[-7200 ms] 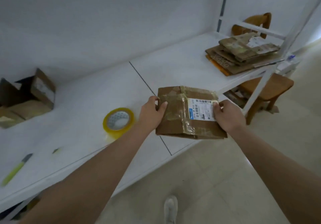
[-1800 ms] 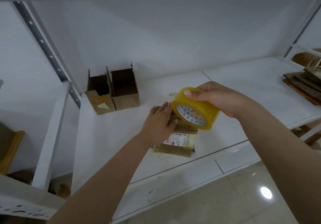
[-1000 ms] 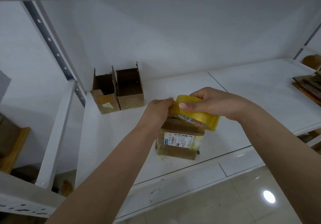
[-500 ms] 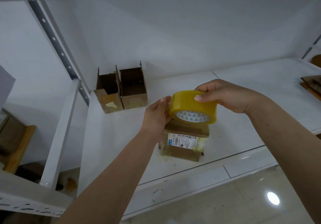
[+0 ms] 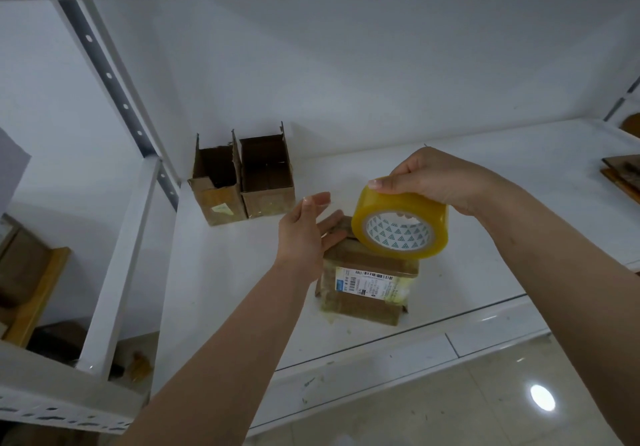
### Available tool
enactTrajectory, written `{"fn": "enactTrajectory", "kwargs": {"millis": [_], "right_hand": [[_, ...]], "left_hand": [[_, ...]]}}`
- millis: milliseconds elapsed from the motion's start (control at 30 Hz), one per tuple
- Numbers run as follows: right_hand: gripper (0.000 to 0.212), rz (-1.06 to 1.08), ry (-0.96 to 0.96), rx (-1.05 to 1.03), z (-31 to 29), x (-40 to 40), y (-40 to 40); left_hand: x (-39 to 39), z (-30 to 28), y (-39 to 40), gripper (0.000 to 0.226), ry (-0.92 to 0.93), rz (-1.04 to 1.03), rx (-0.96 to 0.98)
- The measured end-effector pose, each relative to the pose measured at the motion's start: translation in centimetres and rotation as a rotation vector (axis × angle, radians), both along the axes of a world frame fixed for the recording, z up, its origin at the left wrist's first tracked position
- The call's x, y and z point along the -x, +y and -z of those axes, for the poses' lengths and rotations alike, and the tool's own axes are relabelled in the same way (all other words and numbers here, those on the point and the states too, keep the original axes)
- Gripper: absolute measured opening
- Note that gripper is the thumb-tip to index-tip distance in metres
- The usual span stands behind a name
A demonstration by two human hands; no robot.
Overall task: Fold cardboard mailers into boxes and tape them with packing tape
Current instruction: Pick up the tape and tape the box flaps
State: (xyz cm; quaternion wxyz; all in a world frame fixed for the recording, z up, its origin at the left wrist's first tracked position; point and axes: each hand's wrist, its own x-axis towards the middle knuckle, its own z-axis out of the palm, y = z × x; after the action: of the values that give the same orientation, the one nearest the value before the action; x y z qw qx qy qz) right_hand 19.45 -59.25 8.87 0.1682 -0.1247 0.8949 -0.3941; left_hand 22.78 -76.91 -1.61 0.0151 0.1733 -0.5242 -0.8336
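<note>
White metal shelving [image 5: 450,168] carried everything. Two open-topped brown cardboard boxes [image 5: 242,182] stood side by side near its back wall, touching each other. Closer to the front edge sat a folded brown cardboard mailer box [image 5: 367,289], wrapped in old clear tape and bearing a white barcode label. Just above its top hung a yellow roll of packing tape [image 5: 400,217], gripped from above by the right hand [image 5: 436,179], fingers curled over the rim. The left hand [image 5: 308,234] was spread wide, fingers straight, at the box's top left corner. Flattened brown cardboard pieces [image 5: 623,175] lay at the shelf's far right.
</note>
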Motion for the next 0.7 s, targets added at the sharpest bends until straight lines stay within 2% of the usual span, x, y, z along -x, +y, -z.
{"fn": "enactTrajectory", "kwargs": {"millis": [100, 167, 233, 267, 333, 433, 533, 700], "right_hand": [[0.066, -0.001, 0.015, -0.009, 0.2, -0.1, 0.2], [0.059, 0.000, 0.014, 0.001, 0.6, -0.3, 0.5], [0.063, 0.013, 0.018, 0.021, 0.8, -0.6, 0.6], [0.069, 0.021, 0.028, 0.037, 1.0, -0.6, 0.6], [0.073, 0.033, 0.057, 0.079, 1.2, -0.7, 0.5], [0.061, 0.048, 0.098, 0.141, 1.5, -1.1, 0.0], [0.068, 0.075, 0.132, 0.178, 1.8, -1.2, -0.7], [0.074, 0.110, 0.203, 0.204, 2.3, -1.2, -1.6]], "left_hand": [[-0.1, 0.1, -0.4, 0.035, 0.027, 0.009, 0.058], [-0.3, 0.4, -0.7, 0.034, 0.078, -0.017, 0.269], [-0.4, 1.0, -0.9, 0.033, 0.108, -0.044, 0.488], [-0.5, 1.3, -0.9, 0.033, 0.091, -0.048, 0.515], [-0.6, 1.7, -0.7, 0.034, -0.007, -0.014, 0.396], [-1.1, 2.1, -0.4, 0.036, -0.093, 0.022, 0.204], [-1.4, 2.5, -0.6, 0.038, -0.105, 0.021, 0.162], [-1.4, 3.0, -0.7, 0.038, -0.119, 0.051, 0.214]]}}
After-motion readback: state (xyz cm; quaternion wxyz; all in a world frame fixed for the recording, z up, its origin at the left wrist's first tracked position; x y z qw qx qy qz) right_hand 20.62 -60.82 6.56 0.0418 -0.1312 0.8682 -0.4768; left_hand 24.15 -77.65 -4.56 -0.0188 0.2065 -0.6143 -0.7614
